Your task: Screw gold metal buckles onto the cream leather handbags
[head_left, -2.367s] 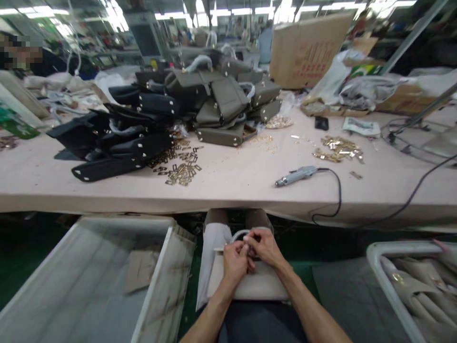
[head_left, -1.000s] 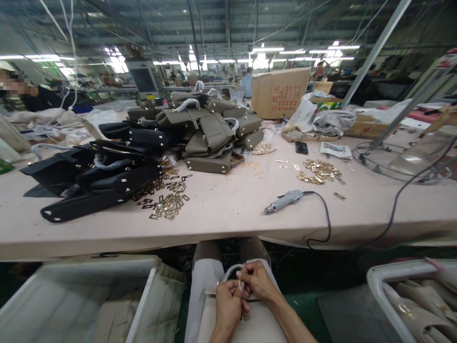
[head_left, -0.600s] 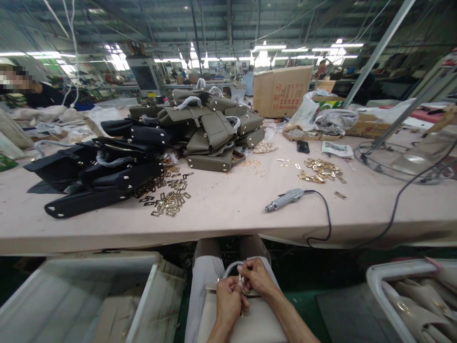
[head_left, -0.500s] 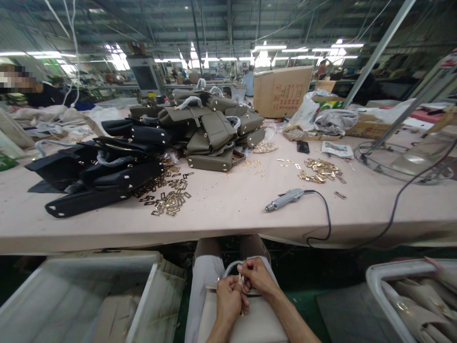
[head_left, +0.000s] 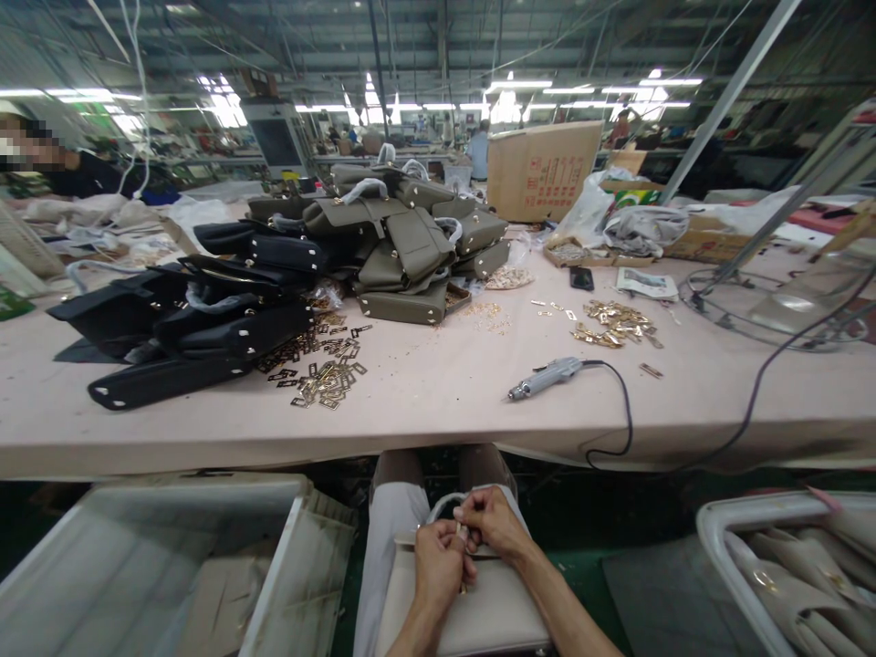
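A light beige handbag (head_left: 489,607) lies across my lap, its wrapped handle (head_left: 443,502) arching up behind my fingers. My left hand (head_left: 439,558) is closed, thumb and fingertips pinched together at the bag's top. Close against it, my right hand (head_left: 491,522) pinches the same small gold metal piece (head_left: 461,529), which looks like a clasp fitting. Fingers cover most of that piece, so whether it is joined to the bag cannot be seen.
On the table (head_left: 411,401) lie a corded electric screwdriver (head_left: 547,378), gold fittings (head_left: 620,323), metal plates (head_left: 327,383), black handbags (head_left: 205,338) and olive handbags (head_left: 403,237). White bins (head_left: 301,538) flank my legs; the right bin (head_left: 715,538) holds beige bags.
Both hands stay together at the bag's top, with only slight finger shifts. My view has tilted a little. Things on the table have not moved.
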A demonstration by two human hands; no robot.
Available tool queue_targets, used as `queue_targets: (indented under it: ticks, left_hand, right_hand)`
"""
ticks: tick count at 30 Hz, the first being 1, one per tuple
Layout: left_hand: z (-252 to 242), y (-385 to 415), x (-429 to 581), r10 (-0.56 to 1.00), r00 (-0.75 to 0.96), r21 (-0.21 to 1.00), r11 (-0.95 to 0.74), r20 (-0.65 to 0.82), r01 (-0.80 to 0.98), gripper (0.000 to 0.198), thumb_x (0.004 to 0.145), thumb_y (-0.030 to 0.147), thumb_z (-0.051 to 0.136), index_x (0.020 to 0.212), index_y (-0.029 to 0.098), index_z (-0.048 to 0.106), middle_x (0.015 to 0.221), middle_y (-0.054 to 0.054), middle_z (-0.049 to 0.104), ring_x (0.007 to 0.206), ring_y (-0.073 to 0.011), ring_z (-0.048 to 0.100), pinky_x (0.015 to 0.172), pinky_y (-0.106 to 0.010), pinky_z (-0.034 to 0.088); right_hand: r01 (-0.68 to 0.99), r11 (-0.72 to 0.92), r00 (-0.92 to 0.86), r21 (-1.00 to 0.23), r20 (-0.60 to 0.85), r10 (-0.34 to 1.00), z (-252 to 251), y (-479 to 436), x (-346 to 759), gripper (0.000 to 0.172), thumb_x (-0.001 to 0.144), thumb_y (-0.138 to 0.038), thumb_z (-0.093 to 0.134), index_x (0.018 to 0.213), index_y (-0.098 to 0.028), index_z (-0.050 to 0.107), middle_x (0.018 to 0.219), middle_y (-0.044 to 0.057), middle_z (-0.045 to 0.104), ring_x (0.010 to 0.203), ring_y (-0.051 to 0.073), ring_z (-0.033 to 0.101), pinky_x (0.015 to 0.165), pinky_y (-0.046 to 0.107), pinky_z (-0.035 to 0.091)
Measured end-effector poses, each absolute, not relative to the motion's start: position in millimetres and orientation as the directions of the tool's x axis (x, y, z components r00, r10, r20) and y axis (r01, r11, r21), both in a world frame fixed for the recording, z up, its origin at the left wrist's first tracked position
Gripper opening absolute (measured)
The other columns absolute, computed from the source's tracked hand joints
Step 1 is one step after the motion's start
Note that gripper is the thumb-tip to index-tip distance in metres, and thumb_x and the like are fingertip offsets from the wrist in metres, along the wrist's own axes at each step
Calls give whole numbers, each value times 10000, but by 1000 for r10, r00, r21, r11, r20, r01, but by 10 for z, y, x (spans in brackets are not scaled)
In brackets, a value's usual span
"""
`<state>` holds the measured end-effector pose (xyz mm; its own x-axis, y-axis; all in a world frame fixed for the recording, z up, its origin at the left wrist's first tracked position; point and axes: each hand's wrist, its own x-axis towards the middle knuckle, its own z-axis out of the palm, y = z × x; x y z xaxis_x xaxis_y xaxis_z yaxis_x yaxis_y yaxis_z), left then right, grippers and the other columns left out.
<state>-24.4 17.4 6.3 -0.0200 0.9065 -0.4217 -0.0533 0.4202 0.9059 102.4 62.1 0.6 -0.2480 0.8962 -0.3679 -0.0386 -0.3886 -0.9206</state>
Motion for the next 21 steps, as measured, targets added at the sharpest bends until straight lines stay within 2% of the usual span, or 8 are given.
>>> queue_targets:
  ticks: [11,16,21]
  left_hand:
    - [107,176,-239,901,-27,901,430,-432,-59,297,644,417,751,671,136,660,455,-38,637,300,-121,506,338,-217,408]
    - [88,166,-236,896,-28,895,441,-444,-74,345,679,488,702,671,146,654,443,-34,625,296,-127,502,325,-218,389]
    - [62,158,-226,893,-29,891,444,-449,-94,414,691,559,690,705,147,654,435,-34,617,297,-130,500,335,-227,399]
  right_hand:
    - [-22,-386,-218,-922,-372,902,-36,617,1032,527,604,-620,850,628,-152,609,455,11,575,374,121,524,390,210,352]
    - [-29,-389,-231,-921,-373,899,-64,622,1014,568,609,-679,814,599,-170,564,479,25,598,378,124,535,387,209,340]
    - [-7,-387,-229,-922,-375,898,-118,634,998,558,645,-691,770,587,-185,541,423,-8,523,358,117,485,392,222,314]
